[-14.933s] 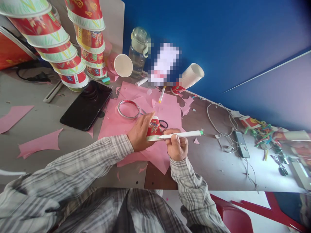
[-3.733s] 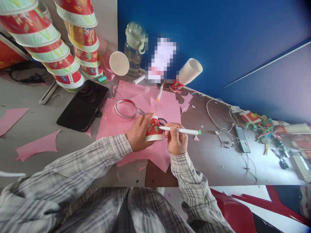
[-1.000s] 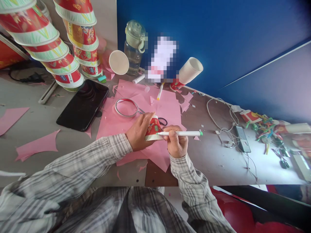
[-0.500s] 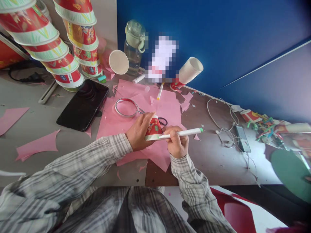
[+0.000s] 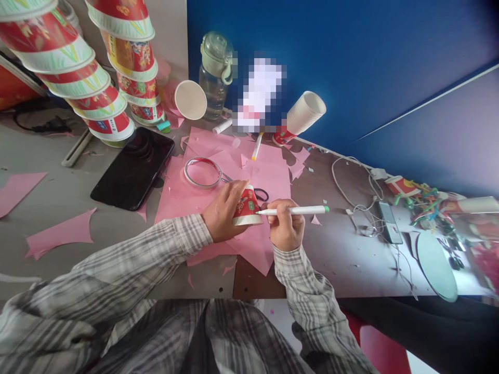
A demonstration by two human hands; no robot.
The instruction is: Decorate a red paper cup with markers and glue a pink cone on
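Note:
My left hand point(image 5: 225, 212) is closed round a small red paper cup point(image 5: 246, 203), tilted, with its white rim facing down toward me. In my right hand point(image 5: 287, 228) is a white marker point(image 5: 306, 210) with green ends, pinched near its tip. That tip touches or nearly touches the cup's red side, just above the rim. Behind the cup, scissors point(image 5: 261, 195) show one dark handle loop, the rest partly hidden. A ring-shaped metal-edged thing point(image 5: 202, 172) lies to the left of them, on the pink paper point(image 5: 273, 166).
Stacked decorated cups point(image 5: 105, 96) rise at the left, near a dark phone point(image 5: 132, 169). A water bottle point(image 5: 214, 78), a lying cup point(image 5: 191, 99) and nested cups point(image 5: 306, 112) are at the back. Cables point(image 5: 366, 208) and a green disc point(image 5: 436, 266) lie at the right.
My right hand has shifted slightly, lifting the marker's tip from the cup's white rim to its red side. At the far right, the green disc has moved left and now lies on the table.

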